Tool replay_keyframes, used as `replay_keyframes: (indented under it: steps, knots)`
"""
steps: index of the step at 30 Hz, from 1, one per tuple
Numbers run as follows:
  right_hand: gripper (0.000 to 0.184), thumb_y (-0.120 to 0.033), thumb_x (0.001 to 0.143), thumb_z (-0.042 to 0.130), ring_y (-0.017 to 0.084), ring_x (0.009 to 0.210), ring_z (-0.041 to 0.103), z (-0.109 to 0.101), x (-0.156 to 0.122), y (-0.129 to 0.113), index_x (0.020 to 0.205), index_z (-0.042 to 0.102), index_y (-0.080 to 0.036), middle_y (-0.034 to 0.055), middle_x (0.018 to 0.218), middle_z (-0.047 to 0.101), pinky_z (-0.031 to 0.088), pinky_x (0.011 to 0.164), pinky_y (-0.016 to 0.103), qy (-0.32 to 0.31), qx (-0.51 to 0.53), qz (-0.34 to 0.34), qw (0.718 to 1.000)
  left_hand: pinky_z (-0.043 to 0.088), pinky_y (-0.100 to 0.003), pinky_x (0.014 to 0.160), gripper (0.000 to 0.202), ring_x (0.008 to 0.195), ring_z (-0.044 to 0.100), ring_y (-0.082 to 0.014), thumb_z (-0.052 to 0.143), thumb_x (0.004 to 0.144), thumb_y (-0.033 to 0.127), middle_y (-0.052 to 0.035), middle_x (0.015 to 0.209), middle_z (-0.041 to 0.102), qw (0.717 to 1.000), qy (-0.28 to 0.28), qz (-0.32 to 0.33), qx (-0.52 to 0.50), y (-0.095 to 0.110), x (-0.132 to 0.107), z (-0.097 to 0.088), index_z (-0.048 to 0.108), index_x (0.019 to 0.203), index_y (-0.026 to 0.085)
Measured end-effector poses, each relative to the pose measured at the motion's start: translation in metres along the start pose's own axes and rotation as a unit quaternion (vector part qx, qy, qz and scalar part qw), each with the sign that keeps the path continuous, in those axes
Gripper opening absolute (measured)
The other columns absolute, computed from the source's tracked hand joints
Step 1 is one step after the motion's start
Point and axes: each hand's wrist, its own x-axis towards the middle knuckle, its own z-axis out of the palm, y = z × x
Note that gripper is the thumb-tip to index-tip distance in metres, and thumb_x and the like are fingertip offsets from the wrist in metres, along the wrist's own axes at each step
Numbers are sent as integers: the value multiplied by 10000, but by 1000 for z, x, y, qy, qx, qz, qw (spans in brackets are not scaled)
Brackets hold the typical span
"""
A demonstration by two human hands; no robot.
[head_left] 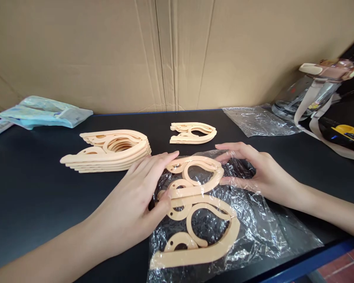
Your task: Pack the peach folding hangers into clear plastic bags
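Note:
Two beige folding hangers lie inside a clear plastic bag in front of me, an upper folding hanger point(205, 188) and a lower folding hanger point(234, 232). The clear plastic bag point(262, 236) is crinkled and spreads out to the right. My left hand point(147, 192) grips the left end of the upper hanger, its thumb on the near side and fingers along the far side. My right hand point(253, 169) curves its thumb and fingers around that hanger's rounded right end, over the film. Behind my left hand sits a stack of folding hangers point(106, 157). A smaller pile of folding hangers point(206, 137) lies farther back.
An empty clear bag point(253, 120) lies flat at the back right, near a transparent water bottle point(321, 90) with a strap. Light blue packaging point(47, 112) sits at the back left. A cardboard wall point(106, 55) rises behind the black table point(32, 188), which has a blue edge.

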Motion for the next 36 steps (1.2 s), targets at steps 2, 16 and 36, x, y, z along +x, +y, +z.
replay_keyframes:
  steps: [2,16,36]
  knots:
    - [561,-486,890,701,203,1037,699,0,0,0,1362,448,-321,-16,1112,741,480,954,398,0,-1,3,1000,409,-478,1092,526,1314,489,-291,430,988,354,-69,1430,547,1000,-2,0,11,1,0,-1,344,1499,264]
    - [319,-244,934,574,265,1079,673,-14,3,4,1250,543,-277,9,1002,756,438,976,480,41,-124,-24,991,318,-374,1079,449,1306,451,-240,399,1033,324,-39,1452,522,997,-7,65,35,1,0,-2,339,1470,246]
    - [793,-496,791,691,316,1051,665,-11,132,29,1452,434,-139,129,1202,700,477,952,489,-105,-130,-65,984,319,-339,1166,430,1426,404,-201,363,1055,283,-14,1509,532,976,18,213,-46,-7,-1,-6,372,1483,252]
